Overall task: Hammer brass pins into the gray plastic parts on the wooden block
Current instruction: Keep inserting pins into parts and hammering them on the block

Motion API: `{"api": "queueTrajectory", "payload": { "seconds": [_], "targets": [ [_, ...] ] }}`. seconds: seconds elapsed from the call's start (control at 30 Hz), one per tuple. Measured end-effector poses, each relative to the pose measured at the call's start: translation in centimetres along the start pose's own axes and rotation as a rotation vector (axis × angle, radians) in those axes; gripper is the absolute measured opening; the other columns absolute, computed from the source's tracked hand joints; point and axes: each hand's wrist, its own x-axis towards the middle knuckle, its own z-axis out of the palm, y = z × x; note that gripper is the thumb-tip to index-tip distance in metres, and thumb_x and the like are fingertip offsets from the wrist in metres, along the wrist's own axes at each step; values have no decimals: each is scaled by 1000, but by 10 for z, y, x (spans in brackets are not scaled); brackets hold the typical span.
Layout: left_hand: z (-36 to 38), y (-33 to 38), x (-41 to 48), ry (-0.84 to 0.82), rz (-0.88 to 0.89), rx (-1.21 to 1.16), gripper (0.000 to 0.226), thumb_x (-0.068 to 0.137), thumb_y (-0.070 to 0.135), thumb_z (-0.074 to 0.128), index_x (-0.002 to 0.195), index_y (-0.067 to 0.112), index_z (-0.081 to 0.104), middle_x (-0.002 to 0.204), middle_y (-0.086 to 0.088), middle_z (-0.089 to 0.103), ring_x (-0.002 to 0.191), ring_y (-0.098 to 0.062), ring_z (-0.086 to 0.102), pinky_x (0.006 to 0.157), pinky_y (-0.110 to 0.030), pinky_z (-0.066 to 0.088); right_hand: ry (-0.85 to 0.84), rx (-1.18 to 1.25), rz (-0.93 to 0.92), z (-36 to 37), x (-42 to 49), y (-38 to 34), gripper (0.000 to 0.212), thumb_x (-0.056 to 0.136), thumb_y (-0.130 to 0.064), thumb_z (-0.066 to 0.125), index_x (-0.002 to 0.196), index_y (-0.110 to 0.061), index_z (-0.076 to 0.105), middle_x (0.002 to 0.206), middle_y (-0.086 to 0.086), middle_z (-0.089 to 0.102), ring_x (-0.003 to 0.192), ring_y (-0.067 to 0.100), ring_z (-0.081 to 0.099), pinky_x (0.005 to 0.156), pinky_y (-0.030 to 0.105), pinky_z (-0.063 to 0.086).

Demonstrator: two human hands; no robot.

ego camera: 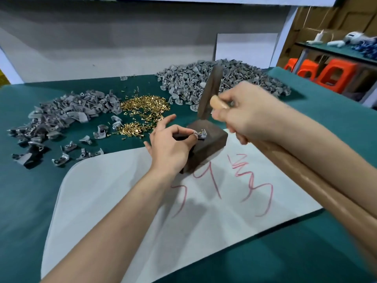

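On the sheet (122,201) nearest me, my left fingers (184,130) pinch a gray part (202,136) with a pin (201,131) on the block (212,146). My right fingers (234,96) clench the hammer (210,90), poised above it and blocking some of the far pile (244,78). Beyond lie loose pins (144,107) and more parts (61,113) on the bench (30,190).

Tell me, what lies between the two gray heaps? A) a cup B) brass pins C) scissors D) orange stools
B: a pile of brass pins glints on the green cloth between the left heap of gray parts and the bigger right heap.
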Motion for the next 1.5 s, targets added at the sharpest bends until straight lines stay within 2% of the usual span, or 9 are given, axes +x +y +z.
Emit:
{"api": "queueTrajectory", "payload": {
  "seconds": [0.37, 0.5, 0.63, 0.77, 0.93, 1.07, 1.23, 1.37, 1.5],
  "targets": [
    [-1, 2, -3, -10, -13, 8, 31, 81, 18, 75, 62, 40, 63, 137, 13, 47, 134, -18, 37, 115, -52, 18, 102, 56, 15, -10, -12, 1, 21, 89, -11, 53, 74, 3, 49, 53, 3, 46, 29, 16, 46, 29, 19, 36],
    [-1, 1, -2, -9, 8, 10, 31, 81, 18, 75, 63, 40, 61, 138, 9, 48, 133, -20, 39, 115, -53, 19, -15, -105, 47, 18, -14, -2, 27, 89, -11, 48, 64, -11, 39, 58, 3, 42, 51, 26, 51, 32, 24, 35],
    [1, 1, -3, -1, -2, -22, 33, 80, 16, 75, 61, 39, 63, 127, 14, 49, 131, -20, 41, 115, -53, 20, 85, 44, 32, 1, -14, -1, 20, 88, -11, 52, 71, -2, 51, 51, 2, 45, 27, 15, 43, 28, 17, 32],
    [0, 0, -2, 0, 15, 1, 32, 80, 17, 76, 62, 39, 62, 133, 11, 49, 132, -20, 41, 114, -54, 20, 3, -63, 32, 13, -13, -4, 27, 87, -11, 47, 61, -12, 38, 59, 3, 41, 54, 30, 47, 38, 27, 37],
    [1, -2, 0, -1, 24, -15, 34, 80, 15, 75, 60, 39, 62, 121, 17, 49, 131, -20, 42, 114, -55, 21, 95, 21, 5, 4, -12, -1, 27, 88, -9, 49, 62, -10, 42, 52, 0, 41, 34, 15, 45, 29, 18, 34],
    [1, -3, 0, 0, 23, -24, 33, 80, 13, 75, 61, 37, 63, 122, 14, 50, 128, -16, 46, 114, -56, 21, -34, -83, 0, 14, -12, -8, 27, 88, -12, 48, 62, -13, 38, 60, 5, 44, 43, 28, 51, 37, 23, 39],
    [2, -3, 1, 2, 2, -29, 30, 81, 16, 75, 63, 38, 66, 120, 19, 51, 125, -12, 47, 115, -54, 21, 405, 241, 13, 8, 5, 20, 23, 86, -16, 56, 64, -14, 50, 49, -4, 47, 37, 12, 45, 39, 26, 43],
    [2, -4, -1, 8, -3, -38, 25, 80, 18, 76, 65, 37, 67, 120, 19, 52, 123, -11, 48, 113, -52, 25, 357, 724, 293, 47, 5, 65, 27, 92, -10, 52, 65, -11, 49, 50, 4, 49, 31, 12, 40, 35, 19, 35],
    [5, -8, 0, 37, 2, -32, 22, 79, 20, 77, 67, 37, 69, 121, 17, 55, 119, -8, 50, 111, -48, 29, 323, 815, 385, 71, 5, 93, 24, 92, -10, 51, 68, -10, 55, 51, 3, 60, 36, 11, 51, 43, 19, 43]
  ]
}}
